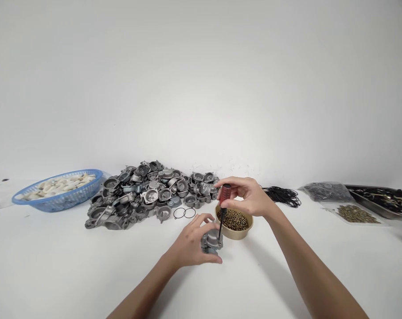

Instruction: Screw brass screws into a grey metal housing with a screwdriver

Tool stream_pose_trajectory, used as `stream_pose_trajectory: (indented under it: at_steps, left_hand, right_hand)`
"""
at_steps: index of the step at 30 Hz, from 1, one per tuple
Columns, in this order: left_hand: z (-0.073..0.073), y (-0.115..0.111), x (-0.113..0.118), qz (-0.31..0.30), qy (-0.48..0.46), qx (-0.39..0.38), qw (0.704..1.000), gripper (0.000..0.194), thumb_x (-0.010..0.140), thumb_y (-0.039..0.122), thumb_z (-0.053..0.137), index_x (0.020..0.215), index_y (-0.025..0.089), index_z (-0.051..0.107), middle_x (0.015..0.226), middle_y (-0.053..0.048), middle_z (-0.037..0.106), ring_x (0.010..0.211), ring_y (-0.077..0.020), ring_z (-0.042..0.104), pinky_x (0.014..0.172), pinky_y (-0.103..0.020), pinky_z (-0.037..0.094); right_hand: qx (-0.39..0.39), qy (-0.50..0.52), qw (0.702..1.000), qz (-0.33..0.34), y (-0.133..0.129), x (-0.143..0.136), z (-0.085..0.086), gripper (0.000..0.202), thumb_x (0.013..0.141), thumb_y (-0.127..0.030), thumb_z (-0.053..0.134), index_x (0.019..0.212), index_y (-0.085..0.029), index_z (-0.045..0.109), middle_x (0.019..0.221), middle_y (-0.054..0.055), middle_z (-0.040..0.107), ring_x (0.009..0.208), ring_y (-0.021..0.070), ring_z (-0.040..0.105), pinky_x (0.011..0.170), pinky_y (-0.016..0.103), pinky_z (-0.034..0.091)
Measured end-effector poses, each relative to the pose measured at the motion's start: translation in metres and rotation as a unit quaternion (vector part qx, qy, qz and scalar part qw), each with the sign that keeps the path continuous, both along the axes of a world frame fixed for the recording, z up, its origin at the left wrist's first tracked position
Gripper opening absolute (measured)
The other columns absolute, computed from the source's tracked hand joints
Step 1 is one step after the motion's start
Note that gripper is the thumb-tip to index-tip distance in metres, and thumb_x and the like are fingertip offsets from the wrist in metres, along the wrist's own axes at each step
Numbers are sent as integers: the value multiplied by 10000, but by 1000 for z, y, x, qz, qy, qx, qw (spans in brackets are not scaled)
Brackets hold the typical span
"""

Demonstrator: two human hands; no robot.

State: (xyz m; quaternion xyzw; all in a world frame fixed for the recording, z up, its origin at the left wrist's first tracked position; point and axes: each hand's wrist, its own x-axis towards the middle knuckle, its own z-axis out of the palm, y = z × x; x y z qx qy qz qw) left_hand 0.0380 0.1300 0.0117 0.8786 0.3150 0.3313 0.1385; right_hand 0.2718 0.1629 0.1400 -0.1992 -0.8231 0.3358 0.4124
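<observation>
My left hand (191,243) grips a small grey cast-metal part (212,241) that rests on the white table. My right hand (249,197) holds a screwdriver (223,208) with a red and black handle, upright, its tip down on the top of the part. Just behind the part stands a tan bowl (246,232) filled with small brass screws (234,219).
A big heap of grey metal castings (147,192) lies behind, with two black O-rings (184,213) in front of it. A blue basket of white pieces (59,189) stands far left. Black rings (283,196), bagged parts (327,191), brass pieces (356,214) and a metal tray (385,199) lie right.
</observation>
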Motion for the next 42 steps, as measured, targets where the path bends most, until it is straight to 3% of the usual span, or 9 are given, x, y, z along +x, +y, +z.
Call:
stream_pose_trajectory:
  at_steps: [6, 15, 21, 28, 36, 39, 42]
  left_hand:
    - [1, -1, 2, -2, -8, -31, 999, 636, 714, 411, 877, 1265, 298, 579, 1288, -74, 539, 1132, -273, 569, 967, -378, 489]
    - [4, 0, 2, -19, 1, -49, 999, 689, 652, 413, 918, 1236, 261, 587, 1269, -80, 594, 1140, -292, 562, 982, -400, 482]
    - [6, 0, 1, -26, 2, -55, 998, 699, 620, 277, 930, 1225, 260, 580, 1253, -57, 613, 1136, -276, 557, 976, -393, 477]
    - [5, 1, 3, -16, 1, -65, 998, 639, 652, 360, 918, 1189, 251, 590, 1193, -57, 646, 1088, -277, 574, 932, -397, 487]
    - [5, 1, 4, -11, -4, -86, 996, 629, 678, 380, 913, 1200, 247, 587, 1151, -50, 647, 1074, -277, 562, 917, -400, 479]
    - [6, 1, 4, -7, -2, -90, 996, 632, 671, 343, 917, 1202, 253, 586, 1158, -43, 640, 1091, -275, 551, 924, -395, 474]
    - [7, 0, 5, -4, -2, -87, 996, 635, 662, 319, 920, 1200, 253, 587, 1177, -45, 634, 1110, -277, 542, 940, -398, 468]
  right_hand:
    - [-2, -21, 1000, -1, 3, 1, 0, 355, 809, -266, 787, 1152, -219, 710, 926, 43, 737, 818, 170, 704, 716, 302, 587]
    - [-52, -28, 998, 24, 4, 1, -2, 367, 791, -275, 803, 1140, -228, 700, 924, 34, 741, 843, 188, 716, 731, 317, 585]
    - [-54, -37, 997, 32, 8, 1, -4, 374, 806, -255, 801, 1164, -234, 696, 940, 40, 734, 861, 187, 712, 757, 326, 591]
    - [-127, 20, 981, 142, 5, -1, -6, 334, 874, -223, 729, 1200, -213, 658, 1041, 74, 724, 982, 221, 728, 866, 410, 626]
    - [-127, 17, 973, 190, 1, -4, -3, 255, 896, -159, 678, 1149, -186, 653, 1040, 89, 720, 1019, 226, 714, 889, 408, 610]
    - [-100, -3, 983, 156, 2, -6, -2, 256, 868, -200, 727, 1119, -205, 675, 978, 63, 723, 947, 208, 717, 828, 374, 617]
    - [-13, -35, 997, 64, 2, -7, -1, 331, 776, -259, 831, 1088, -238, 724, 907, 30, 719, 799, 171, 695, 702, 305, 604]
